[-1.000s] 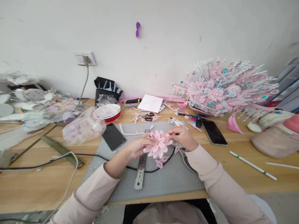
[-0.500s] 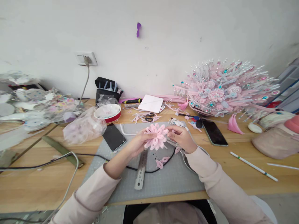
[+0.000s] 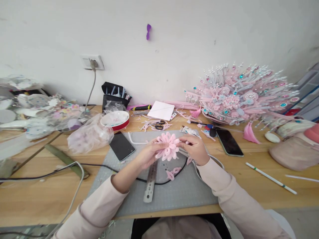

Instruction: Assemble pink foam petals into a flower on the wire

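"When you set this against a second ago, what differs?"

"I have the pink flower (image 3: 167,147) a little higher above the grey mat (image 3: 184,196). My left hand (image 3: 148,155) is clamped on it, thumb across the petals, and my right hand (image 3: 195,148) pinches a loop at its right edge."

"What does that mean for the work?"

"I judge that right edge to be the part in play. Some loose pink loops (image 3: 170,175) lie apart from it on the mat, beside the ruler (image 3: 150,182)."

"And under your right hand?"

"A metal tool (image 3: 183,152), pliers perhaps; my fingers and sleeve hide too much to be sure."

"Beyond that?"

"The wooden table (image 3: 264,196) bears a dark phone (image 3: 122,146) at the mat's left corner, a second phone (image 3: 228,142) to the right and a jewelled headpiece (image 3: 234,103) behind. On the white wall (image 3: 186,43) I see a socket (image 3: 87,62)."
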`<state>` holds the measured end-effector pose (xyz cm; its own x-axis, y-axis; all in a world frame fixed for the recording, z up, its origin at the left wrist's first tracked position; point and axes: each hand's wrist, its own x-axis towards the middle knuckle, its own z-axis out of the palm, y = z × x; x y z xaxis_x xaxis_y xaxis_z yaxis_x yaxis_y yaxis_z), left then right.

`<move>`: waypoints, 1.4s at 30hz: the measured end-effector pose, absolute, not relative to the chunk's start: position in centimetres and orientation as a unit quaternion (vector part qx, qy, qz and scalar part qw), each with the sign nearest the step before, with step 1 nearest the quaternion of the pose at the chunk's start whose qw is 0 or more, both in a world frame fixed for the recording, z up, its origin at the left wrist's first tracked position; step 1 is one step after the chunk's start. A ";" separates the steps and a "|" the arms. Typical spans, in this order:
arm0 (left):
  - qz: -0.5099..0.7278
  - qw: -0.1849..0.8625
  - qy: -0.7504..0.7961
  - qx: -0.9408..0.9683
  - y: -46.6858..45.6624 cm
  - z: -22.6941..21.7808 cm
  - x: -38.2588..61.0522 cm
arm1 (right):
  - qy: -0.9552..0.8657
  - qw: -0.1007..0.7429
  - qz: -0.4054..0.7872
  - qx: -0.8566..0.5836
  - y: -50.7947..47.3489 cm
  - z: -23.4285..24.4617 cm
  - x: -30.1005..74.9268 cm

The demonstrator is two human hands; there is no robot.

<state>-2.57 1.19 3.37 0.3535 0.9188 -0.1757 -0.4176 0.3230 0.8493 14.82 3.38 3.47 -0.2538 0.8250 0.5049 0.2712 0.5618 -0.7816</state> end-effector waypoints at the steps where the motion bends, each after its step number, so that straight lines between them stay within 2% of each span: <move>1: 0.452 0.735 0.345 0.368 1.2 3.4 -2.5 | -0.741 0.484 0.285 -0.368 3.4 3.5 14.8; 12: 0.483 0.677 0.383 0.402 1.6 2.7 -2.6 | -0.719 0.466 0.306 -0.415 3.9 2.6 14.5; 17: 0.533 0.629 0.402 0.397 1.7 2.8 -2.7 | -0.679 0.395 0.425 -0.450 4.1 1.8 14.5; 19: 0.551 0.602 0.412 0.405 1.7 2.8 -2.7 | -0.700 0.366 0.433 -0.435 4.0 1.7 14.4; 23: 0.541 0.578 0.430 0.434 1.6 2.8 -2.5 | -0.778 0.327 0.357 -0.401 3.5 2.0 14.1; 28: 0.515 0.642 0.394 0.410 1.6 2.6 -2.5 | -0.834 0.307 0.256 -0.379 3.3 2.6 14.3; 34: 0.497 0.644 0.405 0.417 1.7 2.5 -2.6 | -0.860 0.318 0.193 -0.350 3.6 2.6 14.6; 38: 0.494 0.649 0.404 0.414 1.5 2.9 -2.6 | -0.845 0.328 0.249 -0.340 3.8 2.7 14.9; 42: 0.430 0.707 0.378 0.415 1.2 3.4 -2.7 | -0.745 0.376 0.401 -0.378 4.1 3.0 15.4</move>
